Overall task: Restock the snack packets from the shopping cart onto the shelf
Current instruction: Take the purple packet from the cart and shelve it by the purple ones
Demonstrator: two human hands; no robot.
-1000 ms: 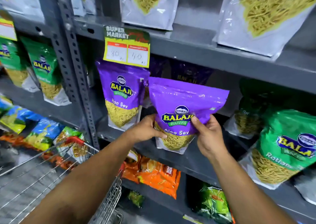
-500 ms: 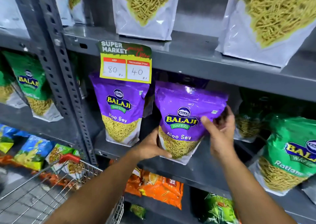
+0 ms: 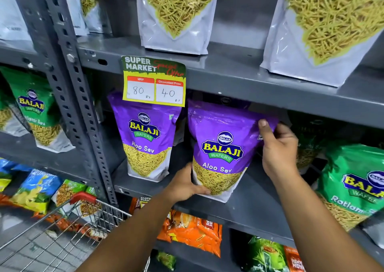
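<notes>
A purple Aloo Sev packet (image 3: 222,147) stands upright on the grey middle shelf (image 3: 255,201), held by both hands. My left hand (image 3: 185,185) grips its lower left corner. My right hand (image 3: 277,147) holds its upper right edge, thumb on the front. A second purple Aloo Sev packet (image 3: 146,136) stands to its left, apart from it. More purple packets sit dimly behind. The wire shopping cart (image 3: 68,230) with a red handle is at the lower left; its contents are not visible.
A yellow price tag (image 3: 153,82) hangs from the shelf above. Green Ratlami Sev packets (image 3: 355,184) stand to the right and at far left (image 3: 33,107). White sev pouches (image 3: 176,16) fill the top shelf. Orange packets (image 3: 193,230) lie below. A perforated upright post (image 3: 76,97) divides the bays.
Both hands have carried the purple packet up and back onto the middle shelf, where its base now rests. My right hand slid from its lower edge up to its upper right edge.
</notes>
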